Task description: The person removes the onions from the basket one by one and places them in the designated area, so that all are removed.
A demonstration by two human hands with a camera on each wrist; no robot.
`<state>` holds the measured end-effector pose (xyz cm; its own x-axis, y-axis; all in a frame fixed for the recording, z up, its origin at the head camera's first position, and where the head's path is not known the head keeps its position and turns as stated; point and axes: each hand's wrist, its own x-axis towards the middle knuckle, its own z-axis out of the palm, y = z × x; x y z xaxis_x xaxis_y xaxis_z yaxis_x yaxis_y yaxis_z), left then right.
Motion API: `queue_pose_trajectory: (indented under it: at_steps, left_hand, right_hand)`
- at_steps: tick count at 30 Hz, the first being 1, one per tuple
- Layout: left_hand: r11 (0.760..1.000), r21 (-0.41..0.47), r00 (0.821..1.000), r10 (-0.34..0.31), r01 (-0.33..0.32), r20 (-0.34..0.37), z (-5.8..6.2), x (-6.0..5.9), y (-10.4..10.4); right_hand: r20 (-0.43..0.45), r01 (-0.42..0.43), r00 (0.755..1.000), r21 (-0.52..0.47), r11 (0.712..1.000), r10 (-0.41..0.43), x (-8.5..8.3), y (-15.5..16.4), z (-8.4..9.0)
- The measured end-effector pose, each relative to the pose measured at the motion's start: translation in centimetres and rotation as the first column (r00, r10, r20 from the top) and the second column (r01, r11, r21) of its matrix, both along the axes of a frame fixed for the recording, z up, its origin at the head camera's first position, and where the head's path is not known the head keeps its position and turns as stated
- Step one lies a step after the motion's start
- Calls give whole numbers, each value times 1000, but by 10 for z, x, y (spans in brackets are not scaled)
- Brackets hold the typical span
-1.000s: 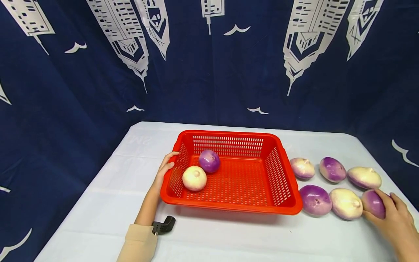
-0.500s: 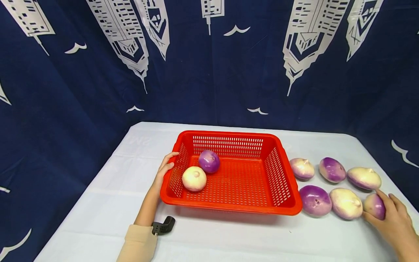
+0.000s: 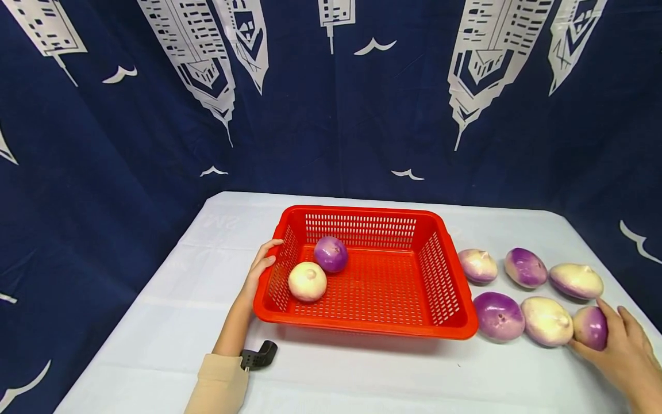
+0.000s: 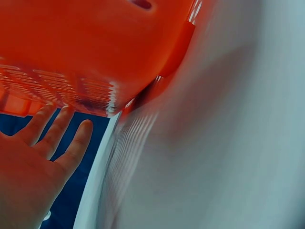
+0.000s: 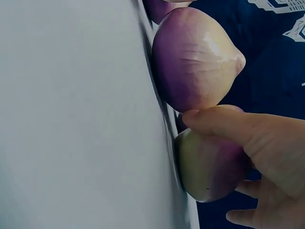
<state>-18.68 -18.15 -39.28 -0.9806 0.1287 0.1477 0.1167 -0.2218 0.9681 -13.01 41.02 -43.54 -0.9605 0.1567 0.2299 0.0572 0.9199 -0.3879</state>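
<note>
Head view, left to right: the left hand rests with straight fingers against the left wall of a red perforated plastic basket, which holds two smooth round turnips. Five more turnips lie on the white tablecloth. At the row's right end, the right hand grips a purple-and-cream turnip, fingers curled round it; its long axis runs left-right, tip direction unclear.

Glossy perforated plastic basket; smooth, waxy onions.
</note>
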Motion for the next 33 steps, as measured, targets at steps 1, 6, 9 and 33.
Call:
queue_pose_trajectory:
  at_steps: [1, 6, 9, 33]
  left_hand:
    - [1000, -1, 1000, -2, 2, 1, 0, 0, 0]
    - [1000, -8, 1000, 1, -1, 7, 2, 0, 0]
    - [1000, -12, 1000, 5, -5, 9, 3, 0, 1]
    - [999, -35, 1000, 22, -21, 11, 2, 0, 1]
  right_hand:
    - [15, 11, 1000, 18, 1000, -11, 1, -1, 1]
    - [32, -16, 999, 49, 999, 14, 7, -6, 7]
    - [12, -67, 998, 38, 997, 66, 10, -9, 11]
    - [-122, -214, 969, 2, 977, 213, 3, -84, 66]
